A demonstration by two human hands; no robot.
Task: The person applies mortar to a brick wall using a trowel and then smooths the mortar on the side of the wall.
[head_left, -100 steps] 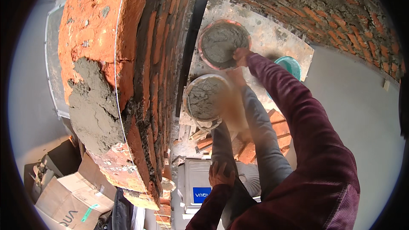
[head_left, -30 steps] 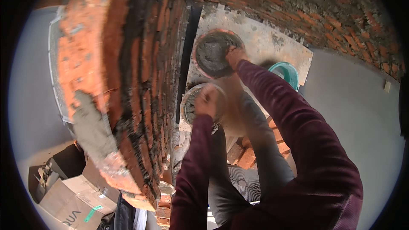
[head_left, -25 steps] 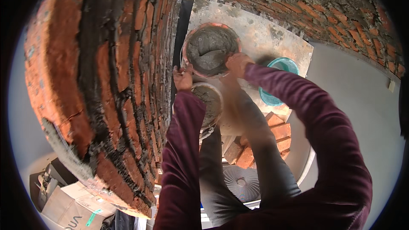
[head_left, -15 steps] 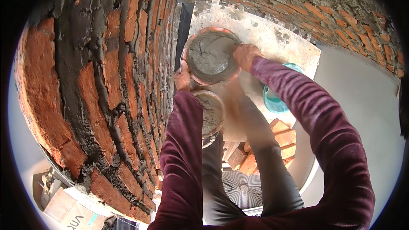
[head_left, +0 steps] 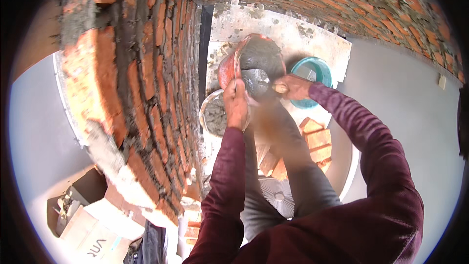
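At the far left, an open cardboard box [head_left: 88,230] was partly washed out by glare. Right of it rose a brick wall [head_left: 151,83], its orange courses set in ragged grey mortar, with only a narrow dark strip between it and the mottled board [head_left: 327,46]. Just beside that strip stood the white-rimmed bucket [head_left: 203,116], your forearm cutting across its right side. Your left hand [head_left: 236,105] was closed on the red bucket [head_left: 227,71] at its left edge; whether on rim or wire handle, you couldn't tell. That bucket leaned to the right on the board, with smooth wet mortar [head_left: 261,55] inside. The trowel [head_left: 256,78] had its shiny blade against the mortar, and your right hand [head_left: 297,87] was clamped around its pale handle, most of it hidden. Behind that hand, the round teal bucket [head_left: 322,71] was partly covered. Rectangular bricks [head_left: 319,139] lay below, some behind your leg. Past the board's right edge, smooth grey floor [head_left: 395,112] spread wide.
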